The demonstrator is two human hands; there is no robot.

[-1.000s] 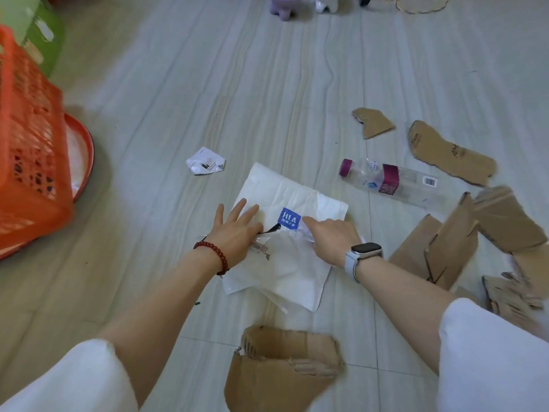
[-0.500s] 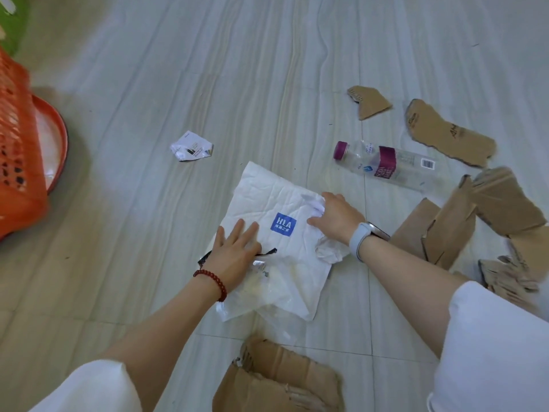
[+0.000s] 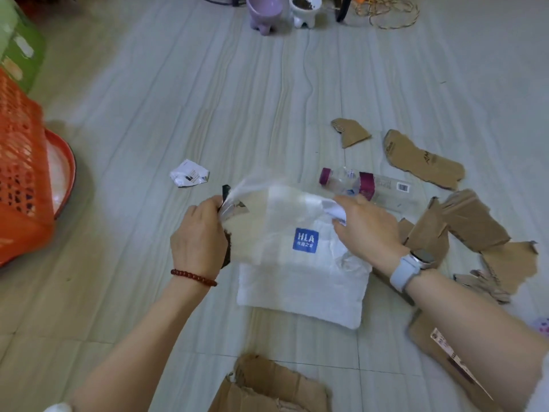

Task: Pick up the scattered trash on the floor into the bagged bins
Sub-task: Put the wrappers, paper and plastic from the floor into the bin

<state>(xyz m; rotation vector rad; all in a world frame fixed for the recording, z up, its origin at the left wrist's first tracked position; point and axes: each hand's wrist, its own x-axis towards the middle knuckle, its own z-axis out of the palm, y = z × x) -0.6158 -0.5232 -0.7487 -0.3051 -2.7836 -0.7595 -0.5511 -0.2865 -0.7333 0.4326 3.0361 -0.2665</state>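
Nearest the camera, a torn cardboard sheet (image 3: 267, 391) lies flat on the floor (image 3: 148, 99), and at lower right another cardboard piece (image 3: 427, 340) carries a printed label strip too blurred to read. Just beyond them, both hands hold a white plastic bag (image 3: 300, 281) lifted at its upper edge, its lower part against the floor. A blue square on the bag reads "HLA" above smaller characters that cannot be made out. The left hand (image 3: 200, 237), with a red bead bracelet (image 3: 193, 277) at the wrist, has its grip clamped on the bag's left edge, where a dark scrap sticks up. The right hand (image 3: 367, 230), wearing a grey watch (image 3: 411, 267), has its fingers curled round the bunched right corner.

Right of the bag lies a heap of torn cardboard pieces (image 3: 472, 221). Behind the right hand, a clear plastic bottle (image 3: 365, 185) lies on its side, with a magenta cap, a magenta label and a barcode; its text is unreadable. A crumpled white paper (image 3: 189, 173) sits left of it. An orange mesh basket (image 3: 20, 171) stands at the left edge. Farthest away stand a purple pot (image 3: 264, 11) and a white pot (image 3: 304, 8).
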